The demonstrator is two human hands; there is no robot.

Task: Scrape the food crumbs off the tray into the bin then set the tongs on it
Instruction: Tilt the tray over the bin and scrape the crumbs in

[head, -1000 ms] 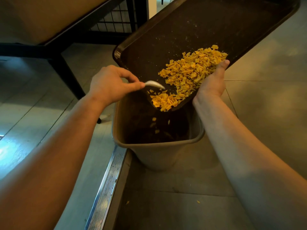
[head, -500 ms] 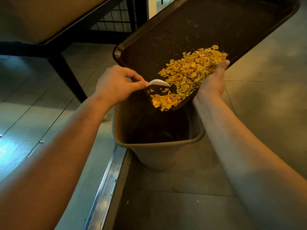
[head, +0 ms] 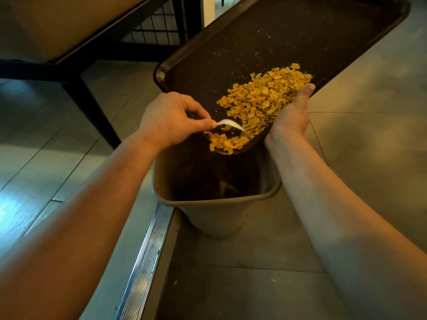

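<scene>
Left hand (head: pixel 171 118): you pinch the white scraper (head: pixel 231 124) between thumb and curled fingers; since a moment ago its tip has moved right, into the pile's near edge.
Crumbs (head: pixel 261 102): none falling now, most sit heaped by the tray's low corner, so scraping is barely begun.
Tray (head: pixel 288 33): tilted, low corner over the bin (head: pixel 217 202).
Right hand (head: pixel 292 112): cupped under the tray's right edge, gripping it.
Tongs: not in view.

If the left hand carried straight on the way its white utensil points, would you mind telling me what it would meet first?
Most likely the pile of yellow food crumbs on the tilted dark brown tray. The left hand pinches a small white utensil whose tip already sits at the pile's lower edge, though depth is hard to judge.
</scene>
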